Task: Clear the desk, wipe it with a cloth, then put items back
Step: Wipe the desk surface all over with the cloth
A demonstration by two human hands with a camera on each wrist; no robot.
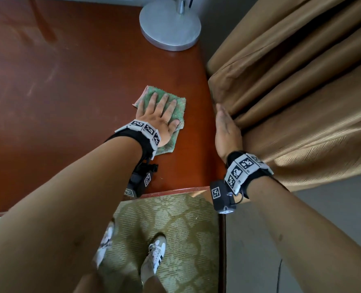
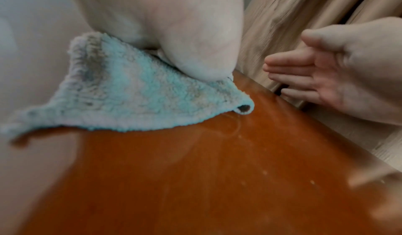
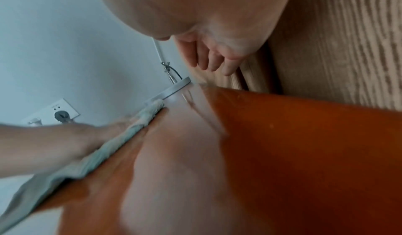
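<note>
Cloth [image 1: 169,115], green, folded, lies flat on the red-brown table [image 1: 69,92] near its right edge. Left hand [image 1: 158,117] presses it down, fingers straight and spread, gripping nothing. Right hand [image 1: 226,132], fingers straight and together, holds the tan curtain [image 1: 291,81] back off the table edge. Step in hand looks like wiping. Lamp base [image 1: 170,26] stands at the far corner. Next move likely calls for steady palm pressure toward the edge strip, curtain kept clear.
</note>
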